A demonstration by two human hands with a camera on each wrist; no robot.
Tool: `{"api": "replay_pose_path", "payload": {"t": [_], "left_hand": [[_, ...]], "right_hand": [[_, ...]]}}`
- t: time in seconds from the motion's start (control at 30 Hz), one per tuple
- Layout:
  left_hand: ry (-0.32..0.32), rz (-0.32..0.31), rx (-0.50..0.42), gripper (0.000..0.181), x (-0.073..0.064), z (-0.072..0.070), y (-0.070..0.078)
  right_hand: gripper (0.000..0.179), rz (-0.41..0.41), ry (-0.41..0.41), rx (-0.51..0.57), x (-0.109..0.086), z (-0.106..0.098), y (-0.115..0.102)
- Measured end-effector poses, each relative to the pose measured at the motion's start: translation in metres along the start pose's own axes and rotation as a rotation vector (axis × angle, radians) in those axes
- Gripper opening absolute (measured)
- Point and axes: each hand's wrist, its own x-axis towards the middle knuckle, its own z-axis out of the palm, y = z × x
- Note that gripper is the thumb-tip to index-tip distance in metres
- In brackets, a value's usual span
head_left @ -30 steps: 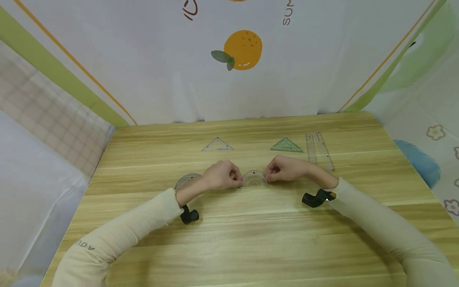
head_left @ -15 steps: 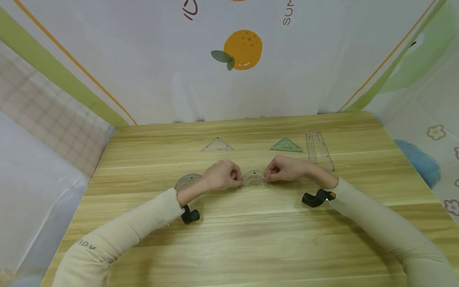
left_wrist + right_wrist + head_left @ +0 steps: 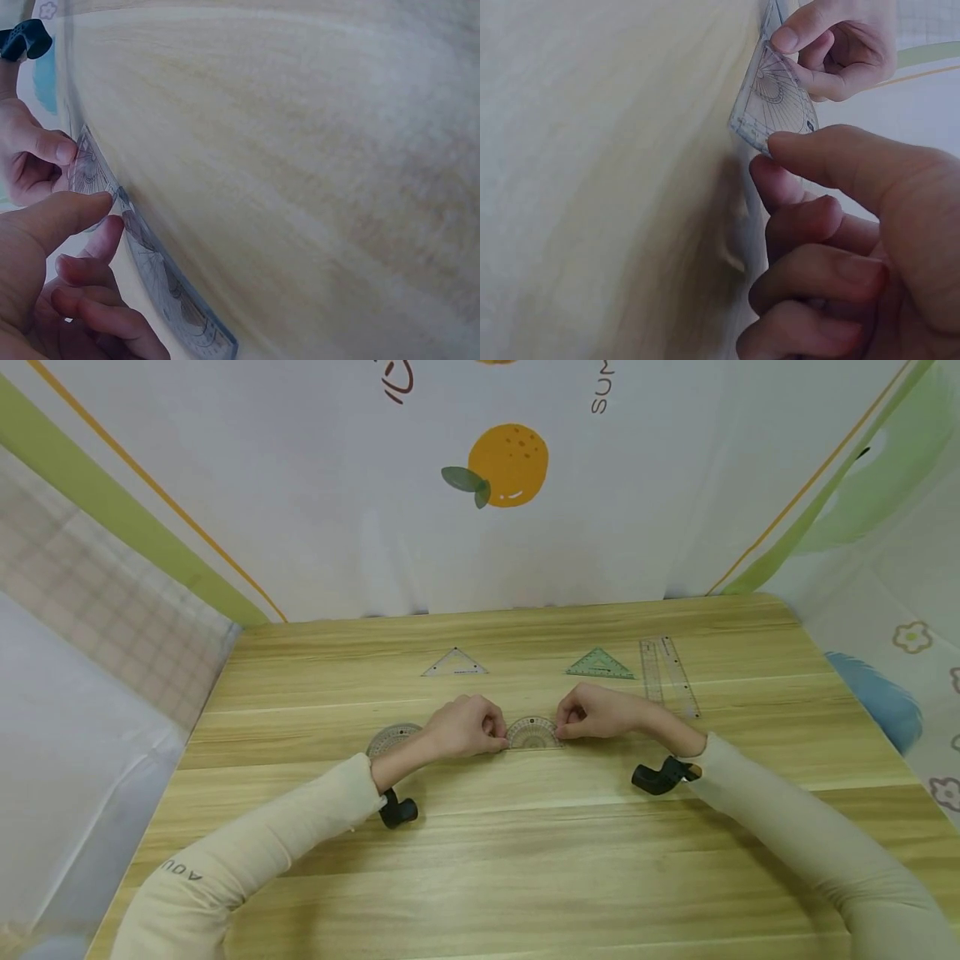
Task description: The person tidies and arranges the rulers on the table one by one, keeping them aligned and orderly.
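Observation:
A clear protractor [image 3: 533,737] is held between both hands near the middle of the wooden table, its curved edge toward the far side in the head view. The left hand [image 3: 468,727] pinches its left corner between thumb and index finger. At the opposite corner, the right hand [image 3: 597,712] has thumb and index finger pinched on it, the other fingers curled below. In the right wrist view the protractor [image 3: 772,94] stands tilted between the hands. Another clear protractor [image 3: 390,738] lies partly hidden behind the left wrist; the left wrist view shows this protractor [image 3: 176,292] beside the left hand.
Beyond the hands lie a clear set square [image 3: 455,663] and a green set square [image 3: 598,664]. Two clear rulers [image 3: 678,677] rest at the right, partly hidden by the right forearm. A printed white curtain [image 3: 337,527] hangs behind the table [image 3: 525,877].
The held protractor and the left hand have shifted very slightly to the right. Both hands keep their pinch; the other things lie where they were.

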Motion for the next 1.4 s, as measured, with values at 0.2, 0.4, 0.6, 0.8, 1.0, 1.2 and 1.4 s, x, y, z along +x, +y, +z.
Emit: {"api": "replay_pose_path", "payload": {"t": [0.2,0.4,0.6,0.8,1.0,1.2,1.4], "left_hand": [[0.0,-0.003,-0.006,0.011,-0.001,-0.001,0.001],[0.006,0.004,-0.014,0.01,-0.001,-0.002,0.0],[0.045,0.001,-0.007,0.011,-0.002,-0.005,-0.001],[0.059,-0.001,-0.002,0.012,-0.002,-0.007,-0.003],[0.079,0.006,-0.013,0.014,-0.003,-0.01,-0.006],[0.143,-0.006,-0.042,0.015,-0.006,-0.017,-0.013],[0.191,-0.021,-0.091,0.018,-0.008,-0.023,-0.024]], "right_hand": [[0.011,0.02,0.022,-0.01,0.0,0.0,0.0],[0.008,0.052,0.036,-0.015,-0.001,0.0,0.0],[0.007,0.085,0.069,-0.035,-0.003,-0.004,0.001],[0.006,0.102,0.089,-0.024,-0.005,-0.013,0.002],[0.009,0.06,0.117,0.021,-0.005,-0.017,0.004],[0.011,0.024,0.145,0.029,-0.004,-0.019,0.007],[0.011,0.044,0.165,0.032,0.001,-0.021,0.009]]}}
